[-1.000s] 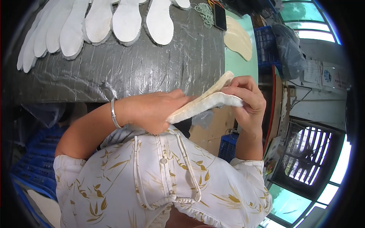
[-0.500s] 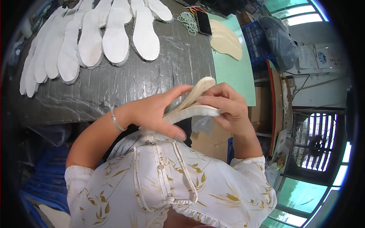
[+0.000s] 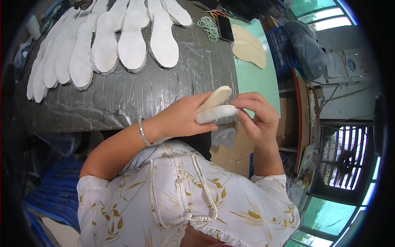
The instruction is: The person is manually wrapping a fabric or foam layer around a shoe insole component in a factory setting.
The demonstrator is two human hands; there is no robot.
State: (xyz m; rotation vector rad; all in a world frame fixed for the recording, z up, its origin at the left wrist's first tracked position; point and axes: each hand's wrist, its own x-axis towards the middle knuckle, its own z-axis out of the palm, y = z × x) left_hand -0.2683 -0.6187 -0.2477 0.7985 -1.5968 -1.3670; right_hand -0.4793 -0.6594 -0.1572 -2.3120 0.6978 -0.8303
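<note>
— From the head view, what about the left hand [image 3: 181, 117]?
— Clamped between thumb and fingers on a cream strip [image 3: 219, 97] and a white fluffy strip [image 3: 216, 114], spread at the far ends; perhaps folded from one piece, inner ends being hidden.
— And the right hand [image 3: 260, 117]?
— At the white strip's tip, with thumb and fingertips close together; cannot tell whether pinched.
— Where, exactly?
— Before the near right corner of the dark table [image 3: 164, 94].
— Beyond?
— Overlapping white insoles [image 3: 164, 45], black phone [image 3: 224, 29], beige pieces [image 3: 249, 47] on green board [image 3: 259, 88].

Green-tinted windows [image 3: 329, 212] flank a pale wall [image 3: 349, 105].
</note>
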